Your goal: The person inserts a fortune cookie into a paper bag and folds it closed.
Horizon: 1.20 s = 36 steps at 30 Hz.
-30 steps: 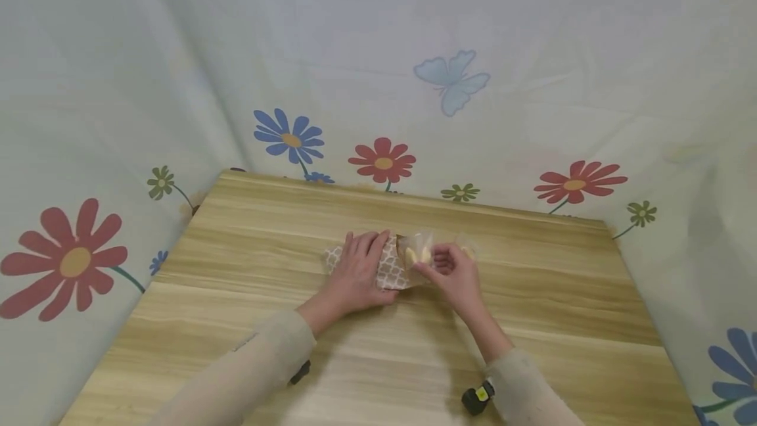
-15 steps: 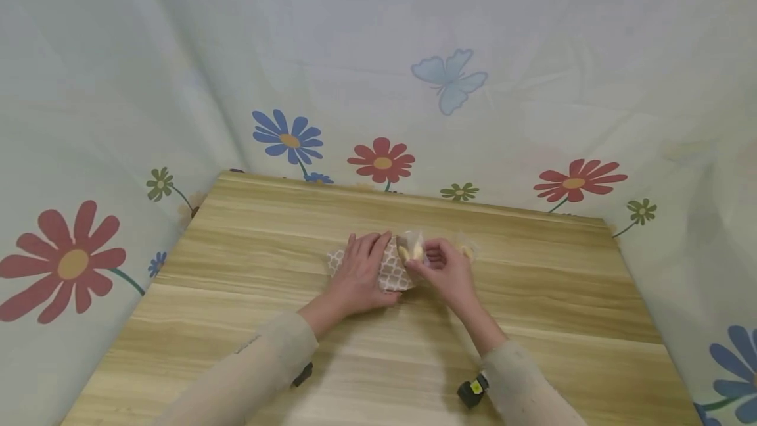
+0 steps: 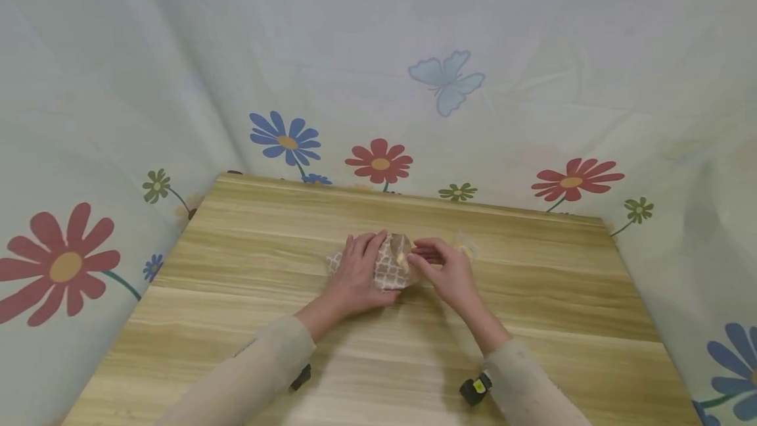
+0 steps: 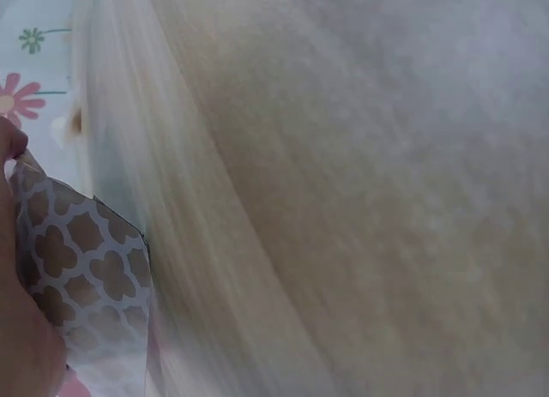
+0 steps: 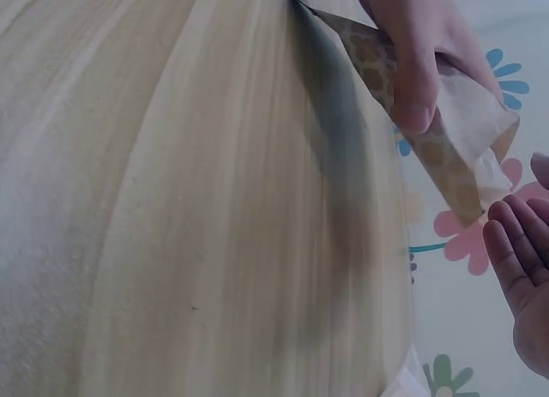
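A brown paper bag with a white lattice print lies on the table, its mouth turned to the right. My left hand grips it from above, thumb on the near side and fingers on the far side; the right wrist view also shows that grip. At the mouth, my right hand pinches a small clear packet with pale yellow pieces. Most of this packet sits inside the opening, and what the pieces are is too small to tell. In the left wrist view the bag appears beside part of the left hand.
A second clear packet with yellowish contents lies just behind the right hand, partly hidden by it. The wood-grain table ends at a flower-printed curtain. Black wrist devices hang under both sleeves.
The right hand has moved a little left, and the clear packet has gone from outside the bag's mouth to mostly inside it. The left hand keeps its grip in nearly the same place.
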Tool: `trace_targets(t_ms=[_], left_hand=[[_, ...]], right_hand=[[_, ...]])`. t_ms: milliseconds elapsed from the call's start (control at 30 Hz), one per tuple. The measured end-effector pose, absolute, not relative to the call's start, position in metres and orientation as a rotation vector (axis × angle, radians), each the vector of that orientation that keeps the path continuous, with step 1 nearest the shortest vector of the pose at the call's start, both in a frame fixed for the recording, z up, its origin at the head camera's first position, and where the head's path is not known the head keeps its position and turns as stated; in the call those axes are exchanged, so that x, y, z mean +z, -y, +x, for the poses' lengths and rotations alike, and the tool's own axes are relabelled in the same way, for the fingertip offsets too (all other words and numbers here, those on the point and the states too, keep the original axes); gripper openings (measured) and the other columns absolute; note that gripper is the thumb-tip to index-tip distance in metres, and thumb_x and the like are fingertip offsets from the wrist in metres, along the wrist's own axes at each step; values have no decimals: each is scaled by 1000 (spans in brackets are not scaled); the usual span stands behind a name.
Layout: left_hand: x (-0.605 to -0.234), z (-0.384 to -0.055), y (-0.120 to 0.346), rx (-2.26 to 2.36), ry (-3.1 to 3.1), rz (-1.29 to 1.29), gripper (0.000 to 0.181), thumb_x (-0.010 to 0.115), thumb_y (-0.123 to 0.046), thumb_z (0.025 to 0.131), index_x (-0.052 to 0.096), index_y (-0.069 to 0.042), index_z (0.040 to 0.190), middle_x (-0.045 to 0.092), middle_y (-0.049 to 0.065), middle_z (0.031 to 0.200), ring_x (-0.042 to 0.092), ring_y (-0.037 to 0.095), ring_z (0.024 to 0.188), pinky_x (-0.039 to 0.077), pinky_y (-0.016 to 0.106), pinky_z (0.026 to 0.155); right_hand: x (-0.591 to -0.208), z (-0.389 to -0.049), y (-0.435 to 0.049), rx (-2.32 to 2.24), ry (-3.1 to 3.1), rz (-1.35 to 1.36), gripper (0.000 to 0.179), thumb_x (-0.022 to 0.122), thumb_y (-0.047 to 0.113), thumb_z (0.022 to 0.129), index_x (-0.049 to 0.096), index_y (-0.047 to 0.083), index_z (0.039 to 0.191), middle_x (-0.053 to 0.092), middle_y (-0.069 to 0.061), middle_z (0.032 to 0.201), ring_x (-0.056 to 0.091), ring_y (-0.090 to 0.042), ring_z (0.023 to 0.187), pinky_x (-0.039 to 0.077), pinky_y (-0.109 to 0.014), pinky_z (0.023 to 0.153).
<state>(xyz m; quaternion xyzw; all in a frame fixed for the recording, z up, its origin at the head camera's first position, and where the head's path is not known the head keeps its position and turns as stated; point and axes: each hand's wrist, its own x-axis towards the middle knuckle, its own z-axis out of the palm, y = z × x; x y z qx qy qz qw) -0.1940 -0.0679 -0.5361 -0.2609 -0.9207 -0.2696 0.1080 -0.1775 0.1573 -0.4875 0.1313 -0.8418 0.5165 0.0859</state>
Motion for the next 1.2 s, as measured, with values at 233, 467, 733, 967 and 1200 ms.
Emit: trace_targets(t_ms=[233, 467, 733, 967, 1200], left_hand=[[-536, -193, 71, -919, 2647, -762, 124, 98, -49, 67, 30, -12, 165, 44, 16, 152, 44, 34, 140, 19, 58, 130], [-532, -192, 73, -998, 2624, -775, 124, 97, -49, 68, 29, -13, 165, 42, 14, 153, 44, 31, 141, 17, 54, 131], [-534, -193, 73, -1005, 2599, -799, 123, 97, -50, 69, 29, -13, 165, 42, 14, 153, 44, 30, 140, 20, 55, 130], [-532, -193, 72, -1009, 2634, -812, 128, 98, -48, 68, 25, -14, 167, 39, 14, 156, 42, 30, 141, 30, 55, 127], [-523, -192, 70, -1077, 2698, -807, 137, 100, -45, 66, 17, -18, 171, 32, 15, 164, 39, 30, 146, 41, 51, 120]], right_hand=[[-482, -181, -164, 1498, 2521, 372, 29, 79, 12, 98, 73, -5, 121, 79, -14, 110, 77, -29, 100, 63, -35, 88], [-480, -186, -170, 1502, 2619, 444, 21, 76, 15, 101, 76, 2, 117, 79, -11, 103, 75, -22, 90, 61, -28, 80], [-481, -191, -171, 1632, 2652, 437, 14, 77, 8, 99, 76, -1, 111, 79, -12, 95, 75, -19, 84, 60, -24, 74], [-479, -191, -171, 1731, 2612, 390, 13, 76, 4, 98, 75, -3, 109, 79, -15, 95, 73, -15, 80, 59, -22, 73], [-471, -187, -169, 1780, 2568, 409, 13, 76, 7, 99, 76, -1, 110, 79, -13, 96, 73, -13, 82, 60, -23, 75]])
